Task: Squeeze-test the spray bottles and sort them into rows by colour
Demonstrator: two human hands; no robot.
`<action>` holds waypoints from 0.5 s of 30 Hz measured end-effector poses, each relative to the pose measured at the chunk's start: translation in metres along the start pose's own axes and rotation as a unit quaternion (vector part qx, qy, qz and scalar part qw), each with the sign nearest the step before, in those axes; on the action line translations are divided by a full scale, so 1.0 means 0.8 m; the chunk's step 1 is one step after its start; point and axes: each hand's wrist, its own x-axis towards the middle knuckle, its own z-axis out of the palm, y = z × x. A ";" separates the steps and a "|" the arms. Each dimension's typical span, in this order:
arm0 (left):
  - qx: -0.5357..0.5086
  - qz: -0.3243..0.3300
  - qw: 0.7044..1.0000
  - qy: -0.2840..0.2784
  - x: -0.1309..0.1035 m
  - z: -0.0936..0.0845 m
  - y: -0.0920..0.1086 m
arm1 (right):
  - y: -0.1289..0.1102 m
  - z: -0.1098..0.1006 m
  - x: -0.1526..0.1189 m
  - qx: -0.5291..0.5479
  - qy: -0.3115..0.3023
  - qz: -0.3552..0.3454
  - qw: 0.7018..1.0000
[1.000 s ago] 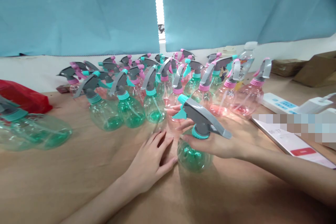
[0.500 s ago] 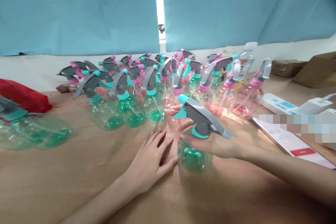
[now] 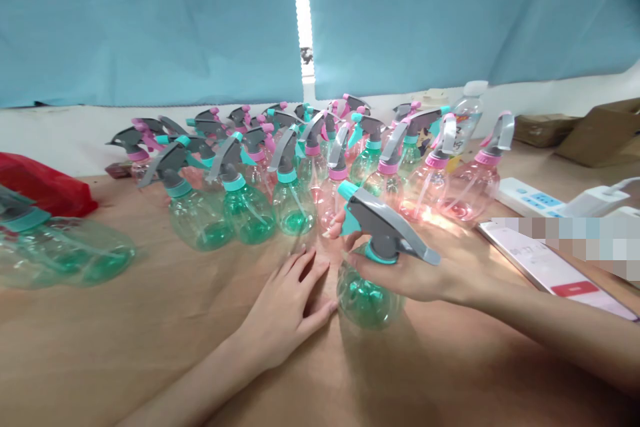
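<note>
My right hand [image 3: 415, 275] wraps round the neck of a green spray bottle [image 3: 371, 300], which stands upright on the table. Its grey trigger head [image 3: 383, 217] has a teal nozzle pointing up and left; some of the fingers are hidden behind the bottle. Left of this bottle, my left hand [image 3: 287, 303] lies flat on the tabletop with the fingers spread, its thumb tip close to the bottle's side. Just beyond the hands stand other spray bottles, among them a green one [image 3: 294, 210] and a pink one [image 3: 336, 197].
Several more pink and green spray bottles [image 3: 247, 213] crowd the back of the table. A green bottle [image 3: 65, 250] and red plastic [image 3: 45, 183] are at the left. To the right are a phone [image 3: 545, 257], a power strip [image 3: 530, 197], a clear bottle [image 3: 467, 117] and brown packages [image 3: 600, 130].
The fingertips of my right hand behind the trigger head have curled in towards the bottle. My left hand and the bottles have stayed in place.
</note>
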 end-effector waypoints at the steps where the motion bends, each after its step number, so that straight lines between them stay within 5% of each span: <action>1: -0.001 0.000 1.000 0.000 0.000 0.000 0.000 | 0.002 0.001 0.000 0.008 0.005 -0.003 1.000; 15: -0.002 0.001 1.000 0.002 0.000 -0.001 0.000 | 0.005 -0.001 -0.005 0.031 0.010 -0.011 0.999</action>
